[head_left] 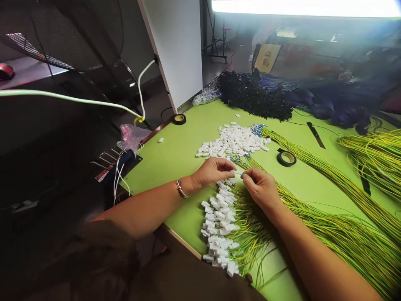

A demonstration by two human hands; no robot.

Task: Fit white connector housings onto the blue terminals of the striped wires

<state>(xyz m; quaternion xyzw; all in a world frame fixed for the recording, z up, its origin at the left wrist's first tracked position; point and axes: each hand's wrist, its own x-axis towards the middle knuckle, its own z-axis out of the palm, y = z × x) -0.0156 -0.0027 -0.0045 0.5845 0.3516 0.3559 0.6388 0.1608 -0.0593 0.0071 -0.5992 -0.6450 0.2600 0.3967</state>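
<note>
My left hand (214, 171) pinches a small white connector housing (232, 172) between thumb and fingertips. Just to its right, my right hand (258, 184) grips a wire whose blue-sleeved terminal end (241, 175) points at the housing; a small gap seems to lie between them. Below my hands runs a column of white housings (221, 213) fitted on yellow-green wires (313, 225). Beyond my fingers lies a heap of loose white housings (239, 140). Blue wire ends (239, 159) of a bundle stick out beside that heap.
Another yellow-green bundle (328, 175) crosses the green table (175, 154). Black tape rolls (286, 158) lie to the right and at the far left edge. A dark blade-like strip (316, 136) and a pile of black connectors (253, 94) are farther back. A white cable (72, 98) hangs at left.
</note>
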